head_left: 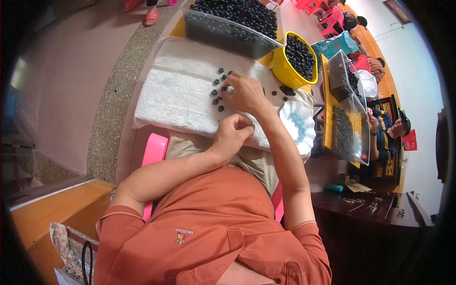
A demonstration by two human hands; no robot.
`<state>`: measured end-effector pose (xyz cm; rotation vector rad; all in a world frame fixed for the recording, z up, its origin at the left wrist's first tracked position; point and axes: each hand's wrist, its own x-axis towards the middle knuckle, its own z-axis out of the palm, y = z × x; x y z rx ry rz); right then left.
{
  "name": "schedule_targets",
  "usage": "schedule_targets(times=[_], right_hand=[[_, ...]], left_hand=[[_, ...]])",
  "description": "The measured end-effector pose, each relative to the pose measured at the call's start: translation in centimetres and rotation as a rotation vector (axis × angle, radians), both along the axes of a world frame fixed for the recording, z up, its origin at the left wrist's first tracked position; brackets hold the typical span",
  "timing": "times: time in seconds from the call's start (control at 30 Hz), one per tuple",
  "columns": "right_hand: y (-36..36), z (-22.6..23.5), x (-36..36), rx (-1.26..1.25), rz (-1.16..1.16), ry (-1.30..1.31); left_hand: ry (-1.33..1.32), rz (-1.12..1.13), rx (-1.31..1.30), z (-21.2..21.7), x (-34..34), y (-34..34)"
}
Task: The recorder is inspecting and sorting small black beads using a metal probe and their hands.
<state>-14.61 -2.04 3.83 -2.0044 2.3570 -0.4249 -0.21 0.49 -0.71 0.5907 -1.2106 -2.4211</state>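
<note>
A folded white towel (171, 90) lies in front of me, with several small black round pieces (214, 92), hollow at the top, scattered in a loose column on it. Over these reaches my right hand (244, 95), its fingertips closed around one black piece beside the others. Nearer my body, at the towel's front edge, my left hand (232, 137) is pinched, thumb against fingers; whatever it holds is too small or hidden. By my right forearm stands a white scalloped dish (286, 113) with tiny pale-blue clear bits in it.
Beyond the towel stand a clear plastic bin (209, 31) and a yellow tub (280, 64), both full of black pieces. More clear bins (346, 102) sit at right, near another person (384, 128). A pink chair (154, 147) is under me.
</note>
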Motion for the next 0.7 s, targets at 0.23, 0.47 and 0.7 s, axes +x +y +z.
schedule_targets(times=[0.23, 0.47, 0.7], right_hand=[[0.5, -0.4, 0.2, 0.026, 0.007, -0.036], [3.1, -1.3, -0.8, -0.227, -0.043, -0.282], [7.0, -1.2, -1.0, -0.324, -0.072, -0.766]], left_hand=[[0.002, 0.021, 0.011, 0.3, 0.0, 0.0], [-0.005, 0.028, 0.062, 0.6, 0.1, 0.0], [0.011, 0.087, 0.112, 1.2, 0.2, 0.0]])
